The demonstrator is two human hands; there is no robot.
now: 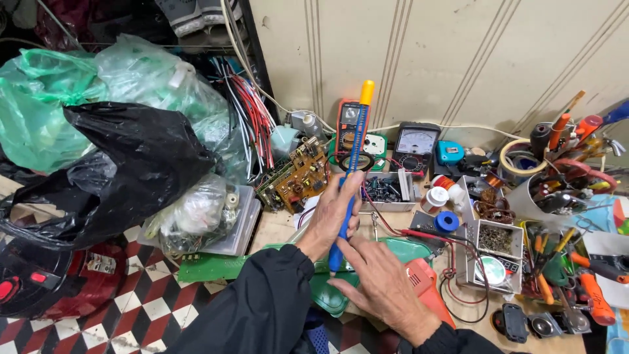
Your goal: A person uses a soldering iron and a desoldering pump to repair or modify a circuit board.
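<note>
Blue suction tool (348,177) with a yellow cap, near frame centre, long axis close to vertical: cap toward the upper middle of the frame, tip down at the green board (216,265). Left hand (332,213) wrapped round the middle of the shaft, fingers curled and pressed together on it. Right hand (383,288) just below and to the right of the tip, fingers loosely spread, index fingertip touching the lower end, holding nothing; left the firmer hold.
</note>
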